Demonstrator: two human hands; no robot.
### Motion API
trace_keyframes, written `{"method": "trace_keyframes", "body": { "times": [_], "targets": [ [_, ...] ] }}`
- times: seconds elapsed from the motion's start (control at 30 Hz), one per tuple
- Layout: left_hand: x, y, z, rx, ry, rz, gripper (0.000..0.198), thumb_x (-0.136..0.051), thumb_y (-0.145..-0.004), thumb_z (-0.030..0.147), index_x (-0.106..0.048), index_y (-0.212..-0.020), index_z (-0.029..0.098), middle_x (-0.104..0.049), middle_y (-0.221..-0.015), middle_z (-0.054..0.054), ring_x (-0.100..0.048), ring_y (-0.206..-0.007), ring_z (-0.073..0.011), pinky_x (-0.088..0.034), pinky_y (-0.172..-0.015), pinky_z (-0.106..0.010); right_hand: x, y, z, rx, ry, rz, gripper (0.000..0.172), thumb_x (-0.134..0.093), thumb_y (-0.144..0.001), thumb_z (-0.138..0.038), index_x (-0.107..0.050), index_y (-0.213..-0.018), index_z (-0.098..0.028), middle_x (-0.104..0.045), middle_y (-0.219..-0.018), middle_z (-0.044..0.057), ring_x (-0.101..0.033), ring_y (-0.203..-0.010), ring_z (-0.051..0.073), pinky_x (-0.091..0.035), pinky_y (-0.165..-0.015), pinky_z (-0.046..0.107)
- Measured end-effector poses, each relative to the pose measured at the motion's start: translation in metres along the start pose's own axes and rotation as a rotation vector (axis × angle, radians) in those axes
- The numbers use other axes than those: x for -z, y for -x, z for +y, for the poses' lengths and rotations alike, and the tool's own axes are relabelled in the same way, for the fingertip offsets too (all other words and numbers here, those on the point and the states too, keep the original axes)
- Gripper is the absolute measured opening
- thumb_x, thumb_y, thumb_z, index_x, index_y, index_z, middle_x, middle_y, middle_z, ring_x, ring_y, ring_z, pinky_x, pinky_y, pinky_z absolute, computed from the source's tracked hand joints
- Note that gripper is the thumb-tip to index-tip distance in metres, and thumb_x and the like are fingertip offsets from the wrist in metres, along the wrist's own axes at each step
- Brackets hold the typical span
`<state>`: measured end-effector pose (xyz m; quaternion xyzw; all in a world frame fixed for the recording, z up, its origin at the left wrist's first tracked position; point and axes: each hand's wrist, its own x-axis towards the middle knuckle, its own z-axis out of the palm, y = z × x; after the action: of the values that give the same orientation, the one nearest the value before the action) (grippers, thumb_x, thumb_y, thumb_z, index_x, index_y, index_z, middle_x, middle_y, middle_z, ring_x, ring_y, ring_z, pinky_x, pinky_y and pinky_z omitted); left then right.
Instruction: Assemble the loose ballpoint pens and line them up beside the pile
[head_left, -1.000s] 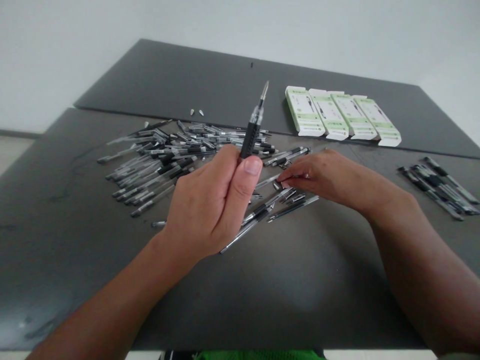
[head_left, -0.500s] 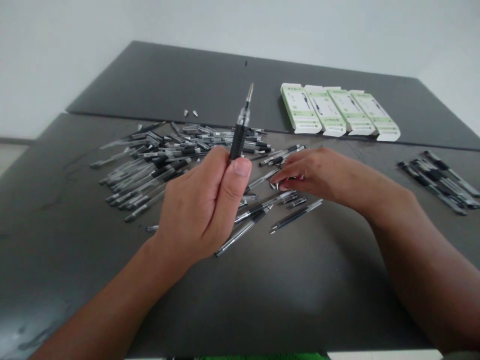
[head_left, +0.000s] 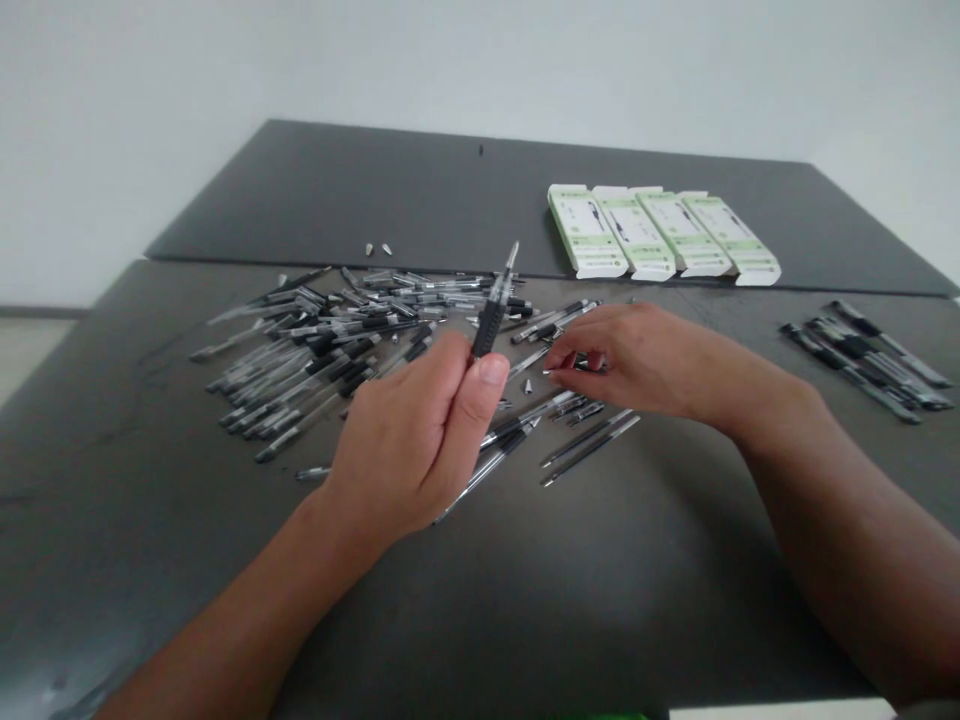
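Here we go, the left hand (head_left: 412, 440) has a firm grip, thumb and fingers closed on a black-barrelled gel pen (head_left: 491, 315), held upright near the middle of the view with its tip aimed at twelve o'clock! Over at three o'clock from it, the right hand (head_left: 630, 360) is curled low above the dark bench (head_left: 135, 520), its fingertips (head_left: 561, 362) bunched beside a small dark piece (head_left: 581, 362), and from this angle I can't tell whether that grip is closed on it. Just off those fingers at eight o'clock lies a small metal pen tip (head_left: 528, 386). Loose pens (head_left: 592, 448) sit at seven o'clock from the right hand, a big jumbled heap of pens (head_left: 300, 350) sprawls at ten o'clock from the left hand, four white-and-green boxes (head_left: 664, 232) line up at two o'clock from the upright pen, and a tidier bundle of pens (head_left: 862, 360) lies out at three o'clock from the right hand.
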<state>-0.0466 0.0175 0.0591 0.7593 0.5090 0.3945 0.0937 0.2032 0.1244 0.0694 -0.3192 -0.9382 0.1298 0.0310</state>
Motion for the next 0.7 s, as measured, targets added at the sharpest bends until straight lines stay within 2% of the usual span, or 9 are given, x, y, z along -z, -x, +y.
{"method": "trace_keyframes", "body": {
  "times": [0.13,0.23,0.33,0.4,0.53,0.7],
  "targets": [
    [-0.002,0.001,0.002,-0.068,-0.014,-0.093,0.033,-0.048,-0.110,0.024,-0.034,-0.080,0.029,-0.044,-0.056,0.008,-0.046,-0.046,-0.0169,-0.028,-0.050,-0.033,-0.001,0.024,-0.013,-0.145,-0.229,0.194,0.008,-0.071,-0.093,-0.027,-0.077,-0.093,-0.022,-0.073,-0.075,-0.001,-0.061,-0.062,0.015,-0.044,-0.063,0.030],
    [-0.006,0.003,0.004,-0.135,0.019,-0.179,0.033,-0.047,-0.110,0.025,-0.034,-0.079,0.028,-0.044,-0.056,0.008,-0.047,-0.045,-0.0160,-0.028,-0.048,-0.032,-0.009,0.045,-0.024,-0.287,-0.495,0.299,0.015,-0.066,-0.101,-0.034,-0.071,-0.093,-0.022,-0.064,-0.071,-0.003,-0.055,-0.061,0.014,-0.040,-0.059,0.028],
    [-0.012,0.007,0.006,-0.178,0.041,-0.260,0.032,-0.047,-0.110,0.025,-0.037,-0.079,0.028,-0.047,-0.058,0.008,-0.049,-0.047,-0.0154,-0.029,-0.049,-0.032,-0.017,0.056,-0.038,-0.394,-0.950,0.390,0.024,-0.064,-0.105,-0.042,-0.069,-0.092,-0.022,-0.061,-0.075,-0.002,-0.050,-0.064,0.013,-0.039,-0.057,0.027],
    [-0.016,0.010,0.008,-0.209,0.047,-0.297,0.033,-0.047,-0.110,0.026,-0.037,-0.078,0.028,-0.047,-0.058,0.008,-0.049,-0.047,-0.0153,-0.030,-0.050,-0.032,-0.021,0.056,-0.048,-0.429,-1.276,0.429,0.025,-0.067,-0.103,-0.043,-0.069,-0.090,-0.022,-0.057,-0.075,-0.003,-0.042,-0.060,0.012,-0.035,-0.052,0.026],
    [-0.022,0.015,0.013,-0.248,0.052,-0.366,0.034,-0.047,-0.110,0.027,-0.036,-0.078,0.028,-0.048,-0.058,0.008,-0.048,-0.047,-0.0152,-0.029,-0.049,-0.033,-0.026,0.051,-0.061,-0.478,-1.771,0.442,0.021,-0.082,-0.093,-0.038,-0.074,-0.086,-0.020,-0.052,-0.078,-0.004,-0.028,-0.058,0.009,-0.029,-0.045,0.020],
    [-0.025,0.020,0.017,-0.264,0.024,-0.427,0.033,-0.046,-0.112,0.026,-0.036,-0.081,0.028,-0.051,-0.060,0.008,-0.051,-0.047,-0.0152,-0.031,-0.049,-0.034,-0.031,0.056,-0.061,-0.542,-2.176,0.386,0.022,-0.096,-0.082,-0.027,-0.078,-0.087,-0.015,-0.055,-0.081,-0.006,-0.024,-0.054,0.001,-0.023,-0.040,0.010]
  ]
}}
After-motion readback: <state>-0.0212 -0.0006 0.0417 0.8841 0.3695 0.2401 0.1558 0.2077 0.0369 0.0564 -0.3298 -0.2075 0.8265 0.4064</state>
